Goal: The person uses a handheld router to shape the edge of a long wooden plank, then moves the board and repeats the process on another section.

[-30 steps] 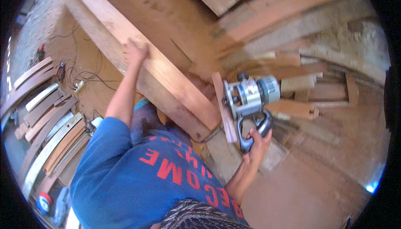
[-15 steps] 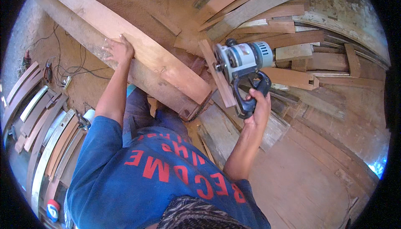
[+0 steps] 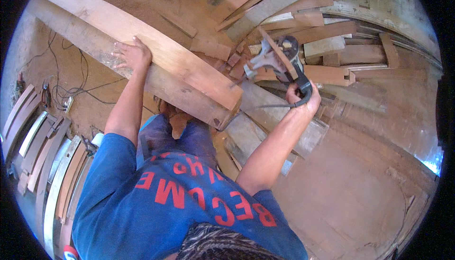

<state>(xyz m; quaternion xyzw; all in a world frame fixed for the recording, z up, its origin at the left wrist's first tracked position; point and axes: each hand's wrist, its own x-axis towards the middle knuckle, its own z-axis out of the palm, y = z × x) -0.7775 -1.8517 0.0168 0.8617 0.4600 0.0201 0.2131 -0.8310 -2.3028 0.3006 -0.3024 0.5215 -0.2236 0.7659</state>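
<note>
Where a blue short-sleeved shirt (image 3: 113,208) covers the person's torso, large red lettering runs in two lines across the fabric. Beyond it, the left hand (image 3: 135,57) lies with its fingers spread, gripping nothing, flat across the edge of a long, thick wooden beam (image 3: 185,68) with a pale orange-brown top and a greyish side. The right hand (image 3: 309,99) is curled around the black looped handle (image 3: 302,87) of a silver-grey power tool (image 3: 271,60), blurred and tilted, with a flat brown wooden strip (image 3: 282,56) against it. The tool is above and just beyond the right hand, to the right of the beam's near end and apart from it. To the left, dark thin cables (image 3: 83,77) loop over brown ground near a row of narrow wooden strips (image 3: 59,184). Farther right lie piled wooden offcuts (image 3: 369,53).
</note>
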